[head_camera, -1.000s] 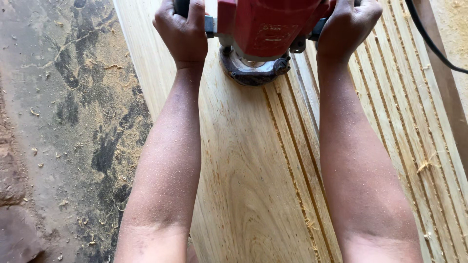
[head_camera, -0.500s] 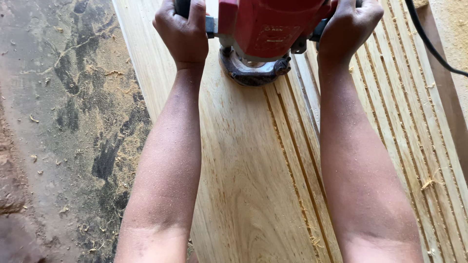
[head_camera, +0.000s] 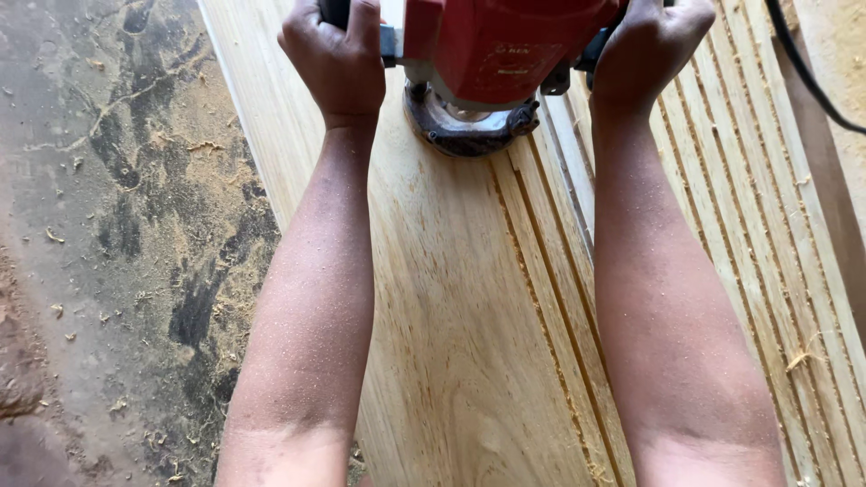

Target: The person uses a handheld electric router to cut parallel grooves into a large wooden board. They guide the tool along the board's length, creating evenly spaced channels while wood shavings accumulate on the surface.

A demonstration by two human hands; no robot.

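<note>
The red router (head_camera: 505,41) sits between the two hands at the top of the view, its boxy plastic body cut off by the upper edge. Below the body its round, dull metal base plate (head_camera: 465,126) rests flat on the wooden board (head_camera: 451,343), just under and between the knuckles. The left hand (head_camera: 338,59) is closed in a fist round a dark side handle on the router's left, fingers curled over the top. The right hand (head_camera: 649,45) is wrapped the same way round the handle on the router's right, though the handle itself is mostly hidden by the fingers. Both forearms run straight down from the grips to the bottom edge and are dusted with fine pale sawdust.

The board is pale, smooth timber with a flowing grain. From the base plate toward the person, under and beside the right forearm, straight parallel grooves (head_camera: 550,298) run along it; more grooves ridge the surface out past the right hand. A black power cord (head_camera: 803,68) curves away beyond the right hand. Outside the left arm lies a grey concrete floor (head_camera: 99,252), stained dark and scattered with sawdust and shavings.
</note>
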